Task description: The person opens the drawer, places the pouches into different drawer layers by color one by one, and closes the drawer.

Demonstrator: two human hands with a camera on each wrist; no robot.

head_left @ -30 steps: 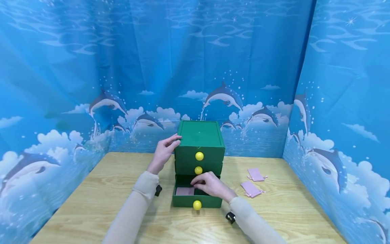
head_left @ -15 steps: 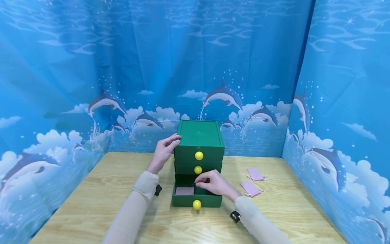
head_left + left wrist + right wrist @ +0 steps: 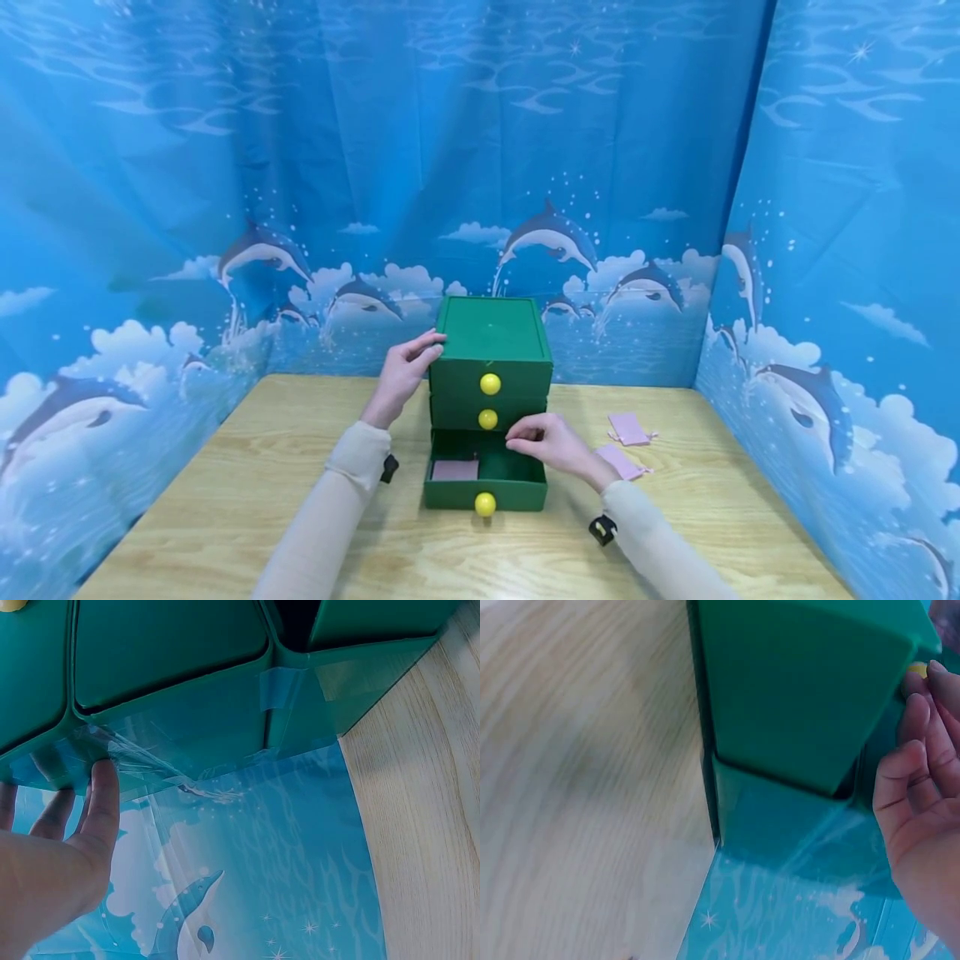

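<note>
A green cabinet (image 3: 495, 327) with three stacked drawers stands mid-table; its bottom drawer (image 3: 517, 497) is pulled out. At the drawer's left lies a flat pink piece (image 3: 455, 472) that looks like a small pouch. My left hand (image 3: 399, 375) rests its fingertips on the cabinet's upper left side; the left wrist view shows the fingers (image 3: 104, 799) against that side. Above the drawer's right part hovers my right hand (image 3: 558, 446), fingers loosely bent, with nothing seen between them. In the right wrist view, that hand (image 3: 922, 795) is beside the drawer.
Two pink drawstring pouches, a farther one (image 3: 630, 429) and a nearer one (image 3: 621, 461), lie on the wooden table (image 3: 300, 500) right of the cabinet. My right hand partly covers the nearer one. Blue dolphin-print curtains (image 3: 420, 167) stand behind and at both sides.
My right hand has drawn up and to the right, away from the pink piece in the drawer, uncovering more of the drawer's inside. The left hand has stayed on the cabinet.
</note>
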